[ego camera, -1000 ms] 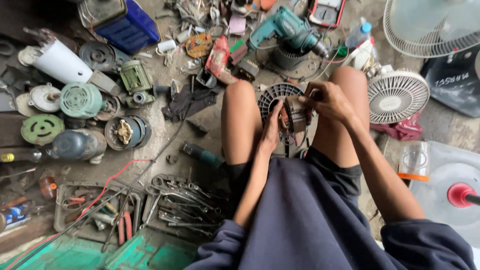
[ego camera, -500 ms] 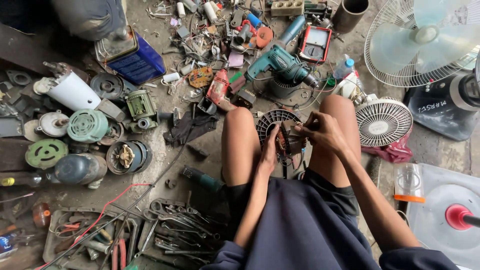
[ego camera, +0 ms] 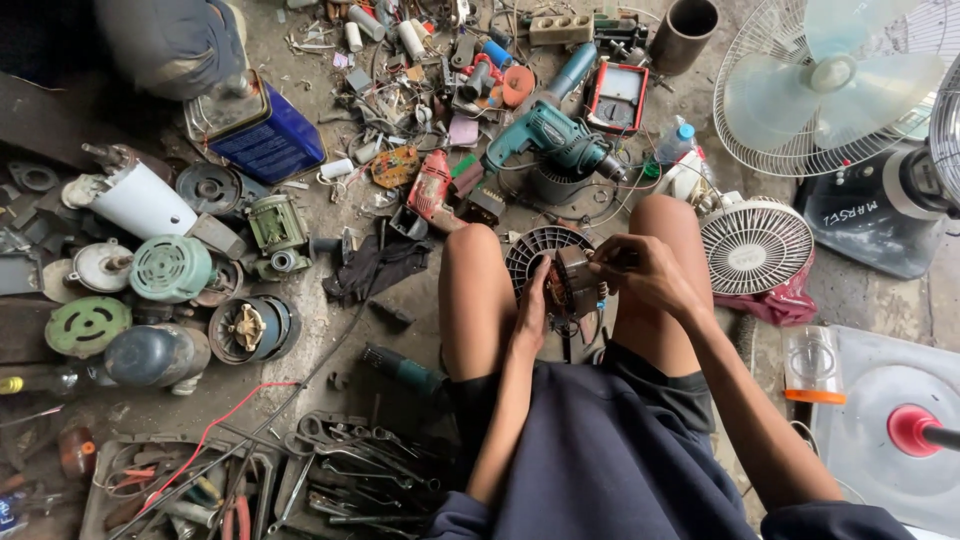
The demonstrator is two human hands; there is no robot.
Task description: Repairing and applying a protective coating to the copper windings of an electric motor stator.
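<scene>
Two bare hands: left hand, right hand, both on one dark fan motor with black round grille. One teal power drill. One blue rectangular metal can. One big white pedestal fan far right, one small white round fan guard. Green round motor covers: two, and.

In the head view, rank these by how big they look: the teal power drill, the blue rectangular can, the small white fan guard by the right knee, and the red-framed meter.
1. Small white fan guard and blue rectangular can: look alike, unranked.
2. Teal power drill.
3. Red-framed meter, smallest.
</scene>
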